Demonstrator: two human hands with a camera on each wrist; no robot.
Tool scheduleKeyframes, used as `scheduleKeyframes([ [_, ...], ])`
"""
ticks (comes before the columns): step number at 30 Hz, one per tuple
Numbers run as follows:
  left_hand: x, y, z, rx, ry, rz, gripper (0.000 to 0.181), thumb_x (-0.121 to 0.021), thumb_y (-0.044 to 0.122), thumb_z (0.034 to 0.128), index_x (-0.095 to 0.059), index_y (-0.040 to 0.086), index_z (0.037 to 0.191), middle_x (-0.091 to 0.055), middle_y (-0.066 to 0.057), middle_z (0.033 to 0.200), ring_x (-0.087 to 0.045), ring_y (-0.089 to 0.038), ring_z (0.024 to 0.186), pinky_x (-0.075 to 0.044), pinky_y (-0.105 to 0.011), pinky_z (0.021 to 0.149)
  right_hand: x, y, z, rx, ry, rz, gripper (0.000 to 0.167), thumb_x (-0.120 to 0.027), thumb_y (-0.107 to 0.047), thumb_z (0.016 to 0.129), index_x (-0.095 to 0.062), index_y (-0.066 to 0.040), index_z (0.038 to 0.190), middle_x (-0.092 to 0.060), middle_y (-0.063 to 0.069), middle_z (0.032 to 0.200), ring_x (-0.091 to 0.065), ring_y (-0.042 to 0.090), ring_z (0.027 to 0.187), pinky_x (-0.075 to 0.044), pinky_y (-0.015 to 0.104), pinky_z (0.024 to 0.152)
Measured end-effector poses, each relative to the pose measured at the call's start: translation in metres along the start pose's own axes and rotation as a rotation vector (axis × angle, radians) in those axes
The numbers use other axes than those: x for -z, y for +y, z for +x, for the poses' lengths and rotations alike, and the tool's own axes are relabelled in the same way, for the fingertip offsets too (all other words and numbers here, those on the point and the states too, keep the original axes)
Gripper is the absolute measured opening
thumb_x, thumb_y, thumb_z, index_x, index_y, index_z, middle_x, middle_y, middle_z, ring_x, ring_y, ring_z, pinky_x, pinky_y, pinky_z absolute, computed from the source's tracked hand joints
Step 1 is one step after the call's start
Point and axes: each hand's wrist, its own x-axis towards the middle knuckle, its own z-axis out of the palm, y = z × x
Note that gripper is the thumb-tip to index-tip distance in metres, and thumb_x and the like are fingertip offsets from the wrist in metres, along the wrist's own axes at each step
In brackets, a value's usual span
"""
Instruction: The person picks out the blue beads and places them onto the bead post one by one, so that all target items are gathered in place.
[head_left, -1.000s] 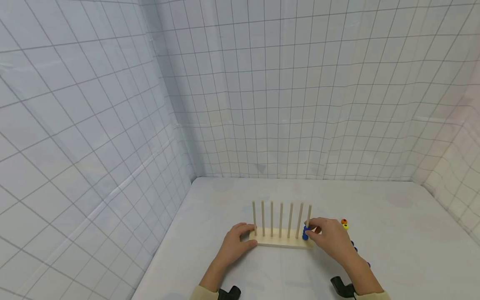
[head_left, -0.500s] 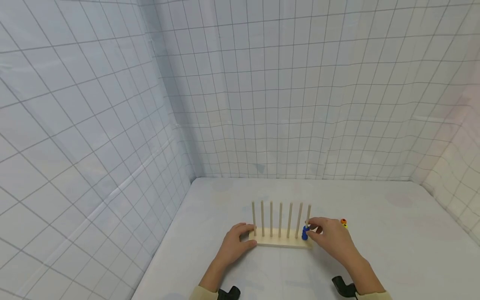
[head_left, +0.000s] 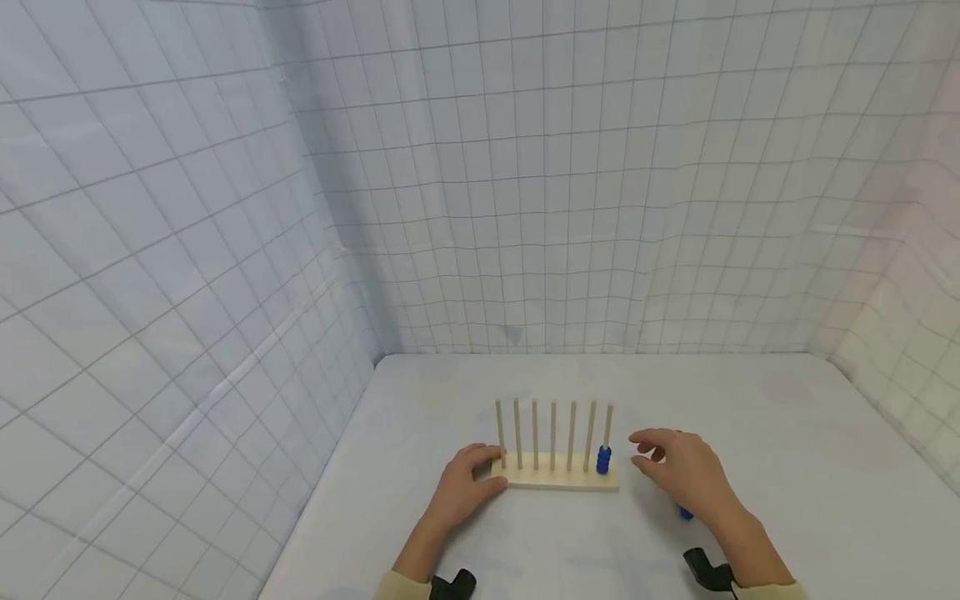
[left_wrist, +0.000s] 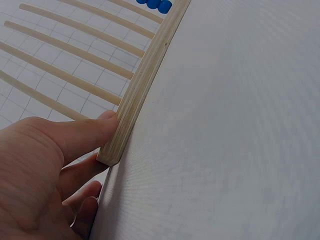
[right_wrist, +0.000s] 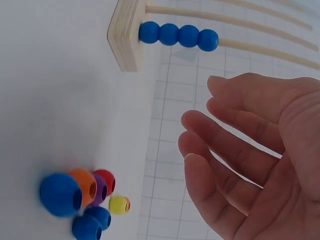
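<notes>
**Right hand off the end peg since a second ago, four blue beads left seated on it**

Right hand (head_left: pixel 686 475) was at the peg; now hangs just right of the peg rack (head_left: pixel 555 482). Thumb clear of the fingertips, fingers loosely curved, nothing held. Left hand (head_left: pixel 459 487) hasn't let go: thumb on the near side, fingers round behind, gripping the rack's left end.

Rack sits on the table (head_left: pixel 420 400), long side roughly parallel to the back edge, closer to the table's left edge than its right. Blue beads (right_wrist: pixel 169 34) are stacked down against the base on the rightmost end peg (head_left: pixel 608 423); the other six pegs are bare.

Loose ones lie on the table right of the rack, mostly hidden by the hand in the head view: front blue bead (right_wrist: pixel 57 195), orange bead (right_wrist: pixel 84 182), purple bead (right_wrist: pixel 100 180), red bead (right_wrist: pixel 106 178), yellow bead (right_wrist: pixel 118 205), blue pair (right_wrist: pixel 86 228).

Handling, my read: beads light, hard, smooth; likely to roll or squirt out. Pinch across the round sides, keep the hole clear. Rack looks like plywood: stiff, light enough to skid, so hold it by the base ends. Pegs are thin, probably the weak spot; don't lift by them.
</notes>
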Motion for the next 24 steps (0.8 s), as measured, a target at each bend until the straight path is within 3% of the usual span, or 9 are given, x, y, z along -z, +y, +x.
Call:
scheduleKeyframes([
  [7,0.001,-0.001,0.0,0.006,0.004,-0.008,0.047,-0.082,0.031,0.0848,-0.069,0.012,0.127,-0.059,-0.016,0.135,-0.049,-0.04,0.13,-0.037,-0.063,0.105,0.017,0.024,-0.01,-0.05,-0.003,-0.038,0.032,-0.081,-0.02,0.084,-0.075,-0.013,0.114,-0.073,-0.004,0.094,-0.065,0.018,0.082,-0.05,0.035,0.062],
  [14,0.0,-0.003,-0.002,0.004,0.008,-0.01,0.047,-0.082,0.031,0.0849,-0.069,0.012,0.127,-0.059,-0.016,0.135,-0.05,-0.039,0.13,-0.038,-0.061,0.106,0.029,0.045,-0.023,-0.119,-0.06,-0.068,0.034,-0.08,-0.022,0.085,-0.074,-0.009,0.115,-0.072,-0.002,0.094,-0.063,0.02,0.082,-0.049,0.035,0.06],
  [24,-0.001,-0.002,0.0,0.006,0.007,-0.009,0.048,-0.082,0.03,0.0847,-0.069,0.011,0.127,-0.059,-0.016,0.135,-0.05,-0.039,0.13,-0.038,-0.06,0.106,0.043,0.069,-0.046,-0.124,-0.132,-0.112,0.031,-0.081,-0.021,0.084,-0.076,-0.01,0.112,-0.071,-0.003,0.093,-0.06,0.017,0.079,-0.047,0.032,0.06],
])
